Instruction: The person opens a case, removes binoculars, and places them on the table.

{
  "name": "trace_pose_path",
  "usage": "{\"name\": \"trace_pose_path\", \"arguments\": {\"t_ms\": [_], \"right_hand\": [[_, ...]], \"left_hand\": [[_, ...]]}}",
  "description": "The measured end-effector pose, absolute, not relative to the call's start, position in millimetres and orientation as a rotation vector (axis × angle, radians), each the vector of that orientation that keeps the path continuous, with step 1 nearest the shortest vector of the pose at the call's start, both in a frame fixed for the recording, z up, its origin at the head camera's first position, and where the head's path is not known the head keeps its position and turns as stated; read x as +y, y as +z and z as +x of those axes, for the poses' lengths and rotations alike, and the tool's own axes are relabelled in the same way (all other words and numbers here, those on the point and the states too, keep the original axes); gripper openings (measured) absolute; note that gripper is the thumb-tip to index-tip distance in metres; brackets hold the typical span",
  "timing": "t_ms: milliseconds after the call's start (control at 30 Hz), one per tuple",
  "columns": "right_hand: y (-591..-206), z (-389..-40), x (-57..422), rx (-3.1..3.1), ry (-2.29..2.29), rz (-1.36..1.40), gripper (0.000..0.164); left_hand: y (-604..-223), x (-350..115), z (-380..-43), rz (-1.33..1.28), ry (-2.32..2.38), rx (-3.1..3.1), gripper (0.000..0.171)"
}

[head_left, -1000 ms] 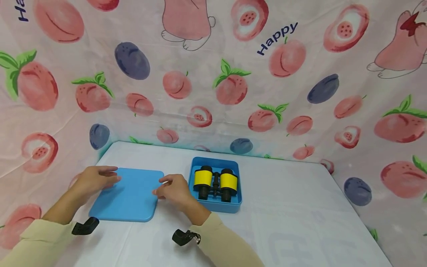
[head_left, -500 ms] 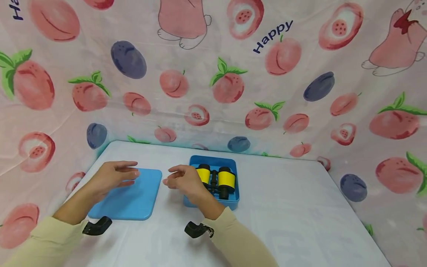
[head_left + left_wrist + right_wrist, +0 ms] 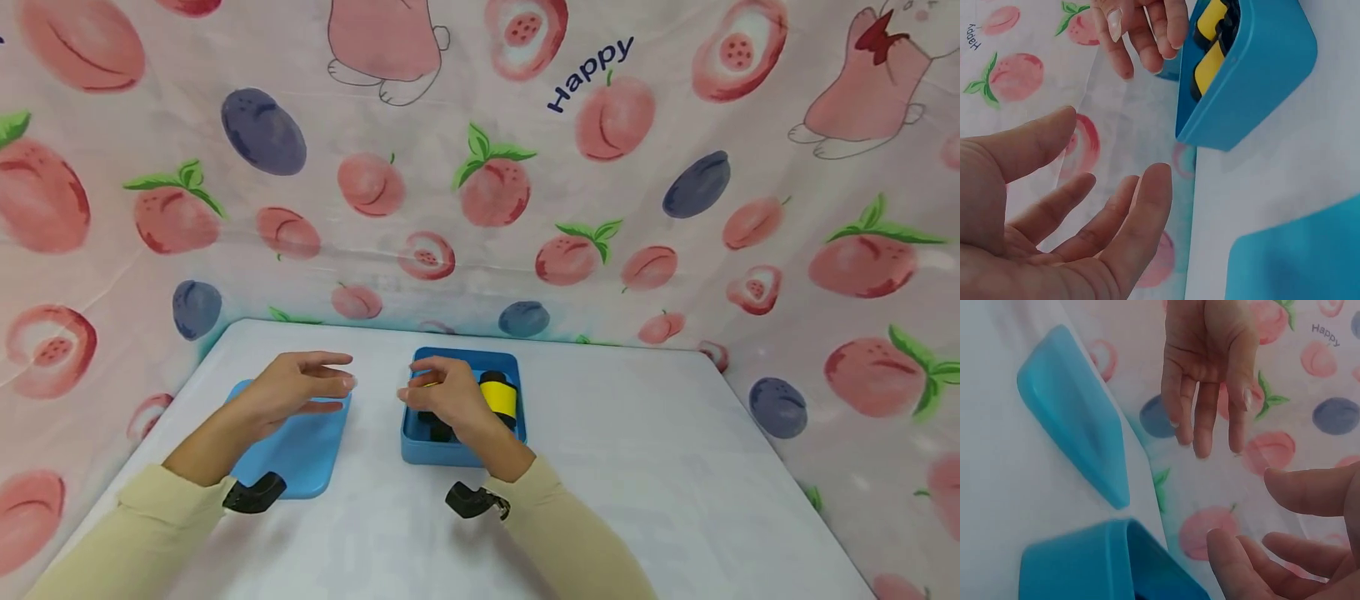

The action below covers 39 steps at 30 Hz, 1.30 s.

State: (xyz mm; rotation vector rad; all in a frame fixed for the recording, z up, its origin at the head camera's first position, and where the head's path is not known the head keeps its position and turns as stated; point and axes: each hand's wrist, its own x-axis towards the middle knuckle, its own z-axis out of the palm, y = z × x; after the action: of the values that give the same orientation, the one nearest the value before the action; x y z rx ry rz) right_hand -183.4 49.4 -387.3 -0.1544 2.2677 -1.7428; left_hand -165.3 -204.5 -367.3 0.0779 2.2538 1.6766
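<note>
Pair of pale sleeves (image 3: 157,525), entering at the near edge; a black wrist device (image 3: 255,492) is worn at each cuff.

Blue lid (image 3: 300,450), flat, round-cornered, laid on the left of the table; judged light, stiff and rather smooth, best taken by two opposite edges.

Left hand (image 3: 294,392), held above the far right part of the lid; a wide gap is kept between thumb and fingers, and nothing is gripped.

Blue box (image 3: 435,452), uncovered, set right of the lid and well apart from it; judged light and rigid, best lifted by its outer side walls.

Right hand (image 3: 453,396), held over the left part of the box; thumb and fingers are spread, nothing is held.

Binoculars (image 3: 501,398), yellow and black, laid inside the box, partly hidden by the right hand; judged hard, fairly light, best grasped round the yellow barrels.

White table (image 3: 637,467), by which box and lid are borne.

Printed cloth (image 3: 495,192), hung behind, patterned with fruit and rabbits.
</note>
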Motion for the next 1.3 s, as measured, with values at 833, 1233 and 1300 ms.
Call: {"name": "trace_pose_path", "arguments": {"t_ms": [833, 1233, 1300], "right_hand": [[-406, -200, 124, 2.589, -1.460, -0.375, 0.054], [-420, -202, 123, 2.947, -0.579, -0.682, 0.097], [-423, -203, 123, 2.971, -0.443, -0.747, 0.103]], "left_hand": [[-395, -133, -196, -0.081, 1.548, 2.239, 0.067], [-409, -128, -198, -0.185, 1.496, 2.204, 0.066], [-411, -128, -199, -0.196, 1.498, 2.209, 0.066]]}}
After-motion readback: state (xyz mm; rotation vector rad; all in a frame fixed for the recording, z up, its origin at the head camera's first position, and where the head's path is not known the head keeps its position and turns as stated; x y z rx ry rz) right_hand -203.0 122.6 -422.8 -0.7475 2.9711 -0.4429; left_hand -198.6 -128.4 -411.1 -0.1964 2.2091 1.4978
